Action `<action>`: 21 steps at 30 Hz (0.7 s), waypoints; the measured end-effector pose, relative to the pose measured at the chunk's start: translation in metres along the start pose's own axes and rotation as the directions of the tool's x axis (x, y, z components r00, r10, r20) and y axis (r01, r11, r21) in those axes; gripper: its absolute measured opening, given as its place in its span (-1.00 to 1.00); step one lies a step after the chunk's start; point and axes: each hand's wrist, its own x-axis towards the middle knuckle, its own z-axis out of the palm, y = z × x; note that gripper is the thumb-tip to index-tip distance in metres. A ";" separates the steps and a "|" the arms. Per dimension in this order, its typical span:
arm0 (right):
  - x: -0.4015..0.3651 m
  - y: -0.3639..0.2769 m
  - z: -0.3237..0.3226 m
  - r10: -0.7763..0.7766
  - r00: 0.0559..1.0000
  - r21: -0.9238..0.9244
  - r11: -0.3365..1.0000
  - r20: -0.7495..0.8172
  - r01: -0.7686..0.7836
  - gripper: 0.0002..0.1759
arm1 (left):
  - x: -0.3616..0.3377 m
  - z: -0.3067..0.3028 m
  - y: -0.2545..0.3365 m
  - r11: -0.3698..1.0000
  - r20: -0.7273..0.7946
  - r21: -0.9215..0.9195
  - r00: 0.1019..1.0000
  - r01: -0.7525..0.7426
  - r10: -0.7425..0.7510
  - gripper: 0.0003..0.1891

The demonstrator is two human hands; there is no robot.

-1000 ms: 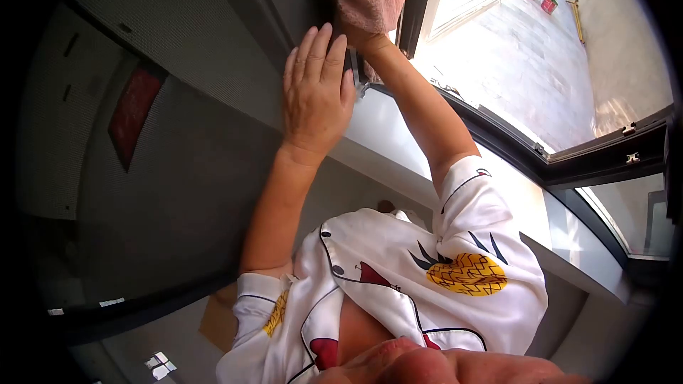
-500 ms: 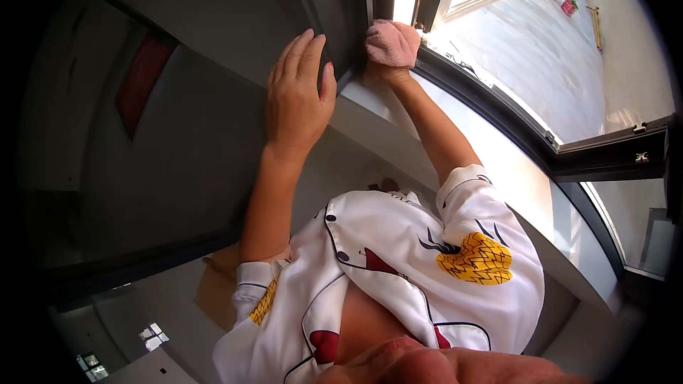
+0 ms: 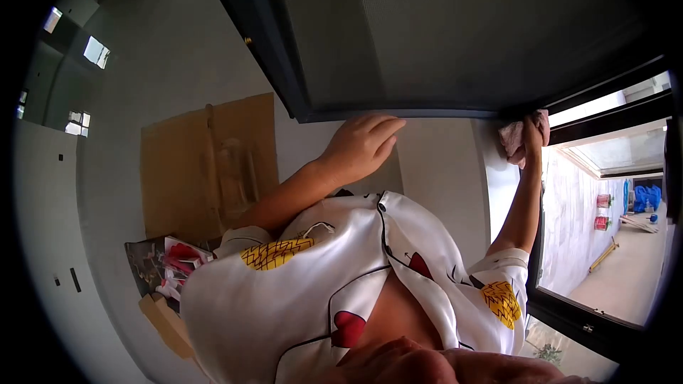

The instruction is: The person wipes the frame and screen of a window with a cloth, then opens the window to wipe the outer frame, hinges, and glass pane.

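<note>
My right hand (image 3: pixel 533 141) grips a crumpled pink cloth (image 3: pixel 512 139), pressed at the corner where the dark-framed panel (image 3: pixel 434 114) meets the window frame (image 3: pixel 569 131). Just under the panel's lower edge is my left hand (image 3: pixel 361 148), its fingers loosely stretched to the right and nothing visible in it. Dark mesh (image 3: pixel 455 28) fills the panel above both hands.
A flattened brown cardboard piece (image 3: pixel 174 163) is at the left, above a box of mixed items (image 3: pixel 174 270). Beyond the open window at the right are pink containers (image 3: pixel 602 213) and a blue bundle (image 3: pixel 646 198). A pale wall (image 3: pixel 437 163) lies below the panel.
The view has turned, and the panel now stretches across the top. My left hand has gone from lying against the panel to its lower edge. My right hand still holds the cloth.
</note>
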 end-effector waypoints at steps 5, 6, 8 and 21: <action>-0.061 -0.062 0.051 -0.402 0.814 -0.187 0.916 -0.419 0.355 -0.86 | -0.051 -0.081 -0.026 0.976 -0.620 0.104 0.780 0.189 -0.085 -0.68; -0.058 -0.074 0.055 -0.594 0.781 -0.361 0.783 -0.193 0.507 -0.90 | -0.048 -0.089 -0.035 0.969 -0.724 0.040 0.675 0.245 -0.140 -0.67; -0.056 -0.142 0.050 -0.737 0.404 -0.362 0.229 0.542 0.903 -0.97 | -0.044 -0.091 -0.050 0.948 -0.611 -0.157 0.726 0.277 -0.314 -0.55; -0.193 -0.153 0.208 -0.769 0.639 0.114 0.637 0.019 0.762 -0.83 | -0.036 -0.087 -0.071 0.689 -0.155 -0.487 0.723 0.537 -0.674 -0.35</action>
